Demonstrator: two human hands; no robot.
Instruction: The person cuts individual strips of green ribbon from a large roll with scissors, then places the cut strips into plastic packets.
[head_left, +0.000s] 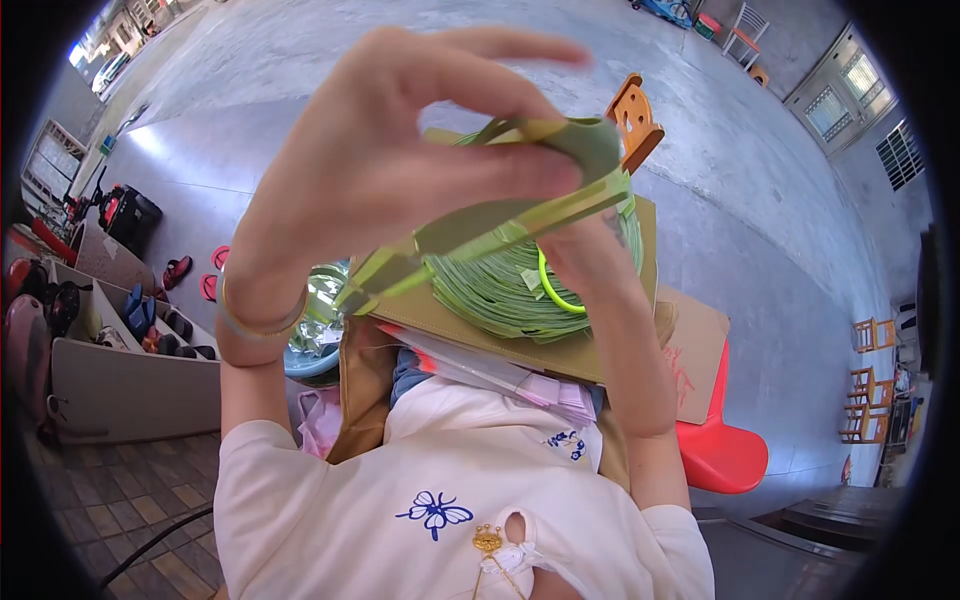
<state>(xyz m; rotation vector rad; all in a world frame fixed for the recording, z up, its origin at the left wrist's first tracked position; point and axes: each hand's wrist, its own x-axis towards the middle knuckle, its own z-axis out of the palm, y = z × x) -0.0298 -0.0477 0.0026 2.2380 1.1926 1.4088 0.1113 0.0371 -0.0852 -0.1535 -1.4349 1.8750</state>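
My left hand (400, 160) is raised close to the camera, thumb and index finger pinched on a flat green strip (470, 228), the other fingers lifted and blurred. One part of the strip curls over at the fingertips, and another slants down to the left. My right hand (592, 258) is behind the strip at the right, its fingers mostly hidden, so its grip cannot be made out. Below both hands lies a wide coil of thin green strips (490, 295) on a tan board (640, 225). A bright yellow-green loop (548, 285) is beside my right hand.
Papers and pinkish packets (545, 390) lie under the board on my lap. To the left are a blue tub (312, 365) and a shoe rack (125, 385). At the right stand a red seat (725, 455) and cardboard (690, 350). A wooden chair back (632, 120) rises beyond the coil.
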